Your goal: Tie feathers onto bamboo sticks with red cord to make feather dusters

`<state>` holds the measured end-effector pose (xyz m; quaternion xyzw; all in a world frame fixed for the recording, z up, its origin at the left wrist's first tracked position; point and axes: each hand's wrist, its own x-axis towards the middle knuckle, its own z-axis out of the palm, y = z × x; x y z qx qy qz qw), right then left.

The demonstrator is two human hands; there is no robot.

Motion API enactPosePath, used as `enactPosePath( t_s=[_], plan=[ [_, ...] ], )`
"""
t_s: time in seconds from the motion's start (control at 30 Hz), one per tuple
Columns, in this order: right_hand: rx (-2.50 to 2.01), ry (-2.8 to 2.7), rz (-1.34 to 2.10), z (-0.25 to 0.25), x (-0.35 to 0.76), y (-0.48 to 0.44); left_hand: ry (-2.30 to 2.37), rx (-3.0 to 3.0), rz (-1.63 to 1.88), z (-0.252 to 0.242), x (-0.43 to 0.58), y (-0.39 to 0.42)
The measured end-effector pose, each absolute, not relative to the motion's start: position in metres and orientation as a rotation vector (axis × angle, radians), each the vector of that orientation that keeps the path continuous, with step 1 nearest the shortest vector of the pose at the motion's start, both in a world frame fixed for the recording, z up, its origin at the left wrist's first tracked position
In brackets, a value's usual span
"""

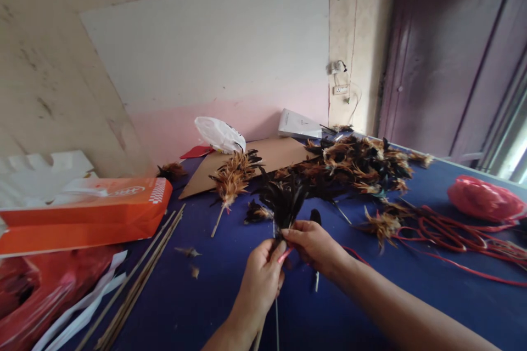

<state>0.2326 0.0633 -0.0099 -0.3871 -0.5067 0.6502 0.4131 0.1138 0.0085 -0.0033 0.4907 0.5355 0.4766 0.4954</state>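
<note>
In the middle of the head view, my left hand (259,273) is closed around a thin stick (257,340) and the base of a bunch of black feathers (284,197) that fans upward. My right hand (316,245) meets it from the right, fingers pinched at the feather base. A red plastic string (284,255) shows between the two hands and trails off behind my right wrist. What my right fingertips grip exactly is partly hidden; the string appears to run there. A single black feather (315,216) lies just beyond my right hand.
A large pile of brown and black feathers (358,164) lies behind, near a feathered stick (230,186) on cardboard (284,149). Tangled red string (444,230) and a red bundle (486,198) are right. Bare sticks (140,277) and an orange bag (86,219) are left.
</note>
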Motion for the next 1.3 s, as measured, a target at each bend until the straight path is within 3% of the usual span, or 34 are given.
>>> enactPosePath(
  t_s=[0.67,0.83,1.0,1.17,1.3],
  plan=[
    [-0.983,-1.284,1.626,-0.012,0.228,0.062,1.295,1.054,1.157,0.001,0.115,0.006],
    [-1.089,-1.551,1.513,0.016,0.266,0.071,1.242,0.982,1.228,0.004,0.108,0.009],
    [-0.863,-1.74,1.524,0.06,0.341,0.07,1.166,0.925,1.343,0.009,0.094,0.013],
    [-1.349,-2.355,1.151,0.053,0.33,0.067,1.152,0.879,1.407,0.012,0.088,0.017],
    [-1.665,-2.627,0.481,0.023,0.286,0.061,1.131,0.853,1.449,0.011,0.086,0.021]
  ],
)
